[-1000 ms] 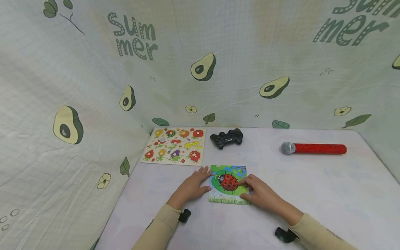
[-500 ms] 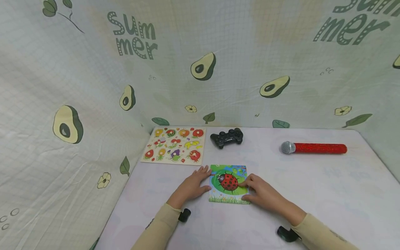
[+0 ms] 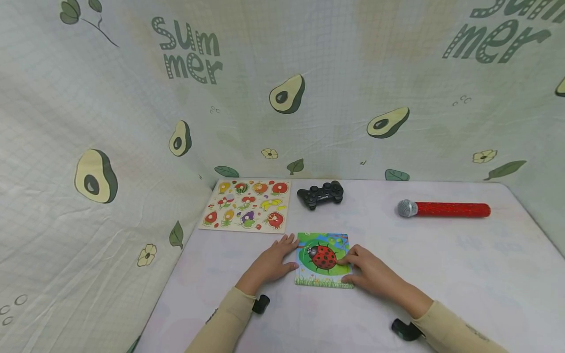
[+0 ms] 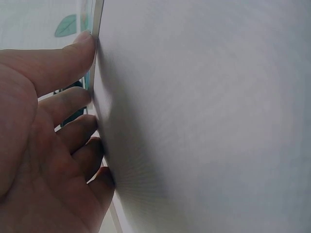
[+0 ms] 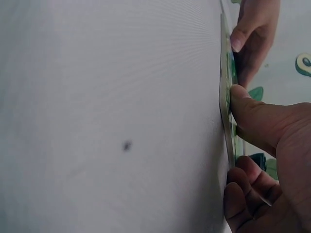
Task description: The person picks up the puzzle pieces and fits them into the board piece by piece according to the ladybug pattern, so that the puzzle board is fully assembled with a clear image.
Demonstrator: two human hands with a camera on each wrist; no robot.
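Observation:
A square ladybug puzzle board lies flat on the white table; its picture has green leaves and grass. The pale, thick side of the board shows in the right wrist view. At its left edge my left hand rests on the table, fingers extended, thumb and fingertips against the edge. Over its right side, my right hand touches the picture with the index fingertip near the ladybug. The right thumb presses near the lower right corner, apart from the index finger. The other right fingers bend beside the board.
A fruit peg-puzzle board lies at the back left. Beside it sits a black game controller. A red toy microphone lies at the back right. Patterned cloth hangs behind the table.
My right hand has shifted very slightly to the right, its thumb sliding a little along the board. The left hand and the board stay in place.

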